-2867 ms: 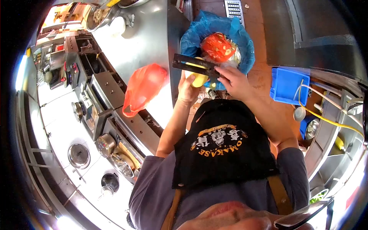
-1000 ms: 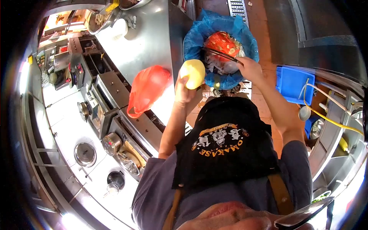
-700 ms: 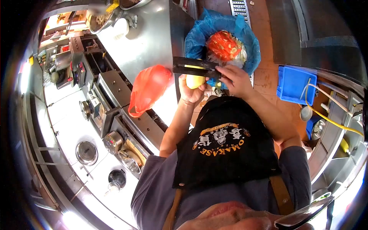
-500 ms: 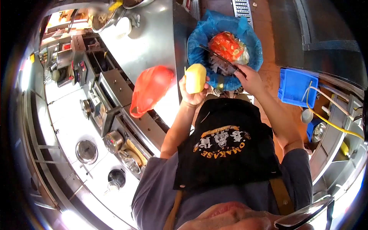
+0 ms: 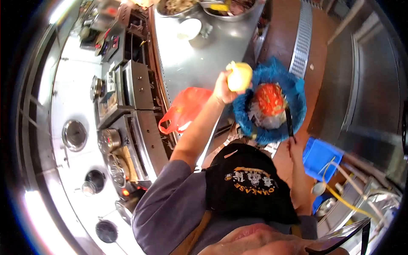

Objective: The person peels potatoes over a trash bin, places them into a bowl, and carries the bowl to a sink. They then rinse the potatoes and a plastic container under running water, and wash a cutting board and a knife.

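Observation:
My left hand (image 5: 223, 88) grips a yellow peeled potato (image 5: 239, 77), raised over the corner of the steel counter (image 5: 182, 63). My fingers are partly hidden behind it. Down on the right, my right hand (image 5: 295, 149) is closed around a long dark knife (image 5: 289, 121), its blade pointing away from me along the near right rim of a bin. That bin is lined with a blue plastic bag (image 5: 242, 108) and holds a red bag (image 5: 270, 98) and pale scraps. A red plastic bag (image 5: 191, 104) lies on the counter beside my left forearm.
Metal bowls of food (image 5: 176, 9) and a white bowl (image 5: 189, 29) stand at the counter's far end. A blue crate (image 5: 321, 158) sits on the floor at right, near a yellow hose (image 5: 344, 199). Steel cabinets (image 5: 361, 80) line the right side. Pots (image 5: 109, 140) are at left.
The potato has moved forward with my left hand, away from my body. My right hand has drawn the knife to the bin's right side and turned the blade forward. The view has shifted.

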The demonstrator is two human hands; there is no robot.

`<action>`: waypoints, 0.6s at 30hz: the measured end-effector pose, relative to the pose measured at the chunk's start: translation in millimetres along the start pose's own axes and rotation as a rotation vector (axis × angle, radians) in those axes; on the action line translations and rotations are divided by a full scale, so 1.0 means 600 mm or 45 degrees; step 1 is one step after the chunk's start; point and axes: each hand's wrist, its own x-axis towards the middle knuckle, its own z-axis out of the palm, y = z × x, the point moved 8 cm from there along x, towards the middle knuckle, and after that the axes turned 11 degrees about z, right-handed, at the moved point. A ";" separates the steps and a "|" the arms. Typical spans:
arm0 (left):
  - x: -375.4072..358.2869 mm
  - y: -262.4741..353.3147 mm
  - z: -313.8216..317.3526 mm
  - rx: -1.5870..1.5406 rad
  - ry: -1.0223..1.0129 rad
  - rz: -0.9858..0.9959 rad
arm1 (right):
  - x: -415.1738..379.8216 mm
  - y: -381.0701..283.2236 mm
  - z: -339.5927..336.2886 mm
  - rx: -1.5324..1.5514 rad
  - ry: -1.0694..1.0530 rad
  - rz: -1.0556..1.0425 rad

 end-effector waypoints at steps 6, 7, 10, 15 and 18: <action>0.170 0.281 -0.251 0.370 0.596 0.375 | -0.024 0.014 0.005 0.137 0.013 0.191; 0.179 0.323 -0.278 0.395 0.743 0.466 | -0.032 0.010 0.003 0.073 0.054 0.122; 0.220 0.417 -0.344 0.515 0.917 0.498 | -0.059 0.021 -0.005 -0.015 0.077 0.165; 0.308 0.496 -0.440 0.671 0.999 0.502 | -0.114 0.019 -0.024 -0.065 0.155 0.243; 0.311 0.516 -0.454 0.874 1.130 0.531 | -0.149 0.043 -0.036 -0.049 0.153 0.447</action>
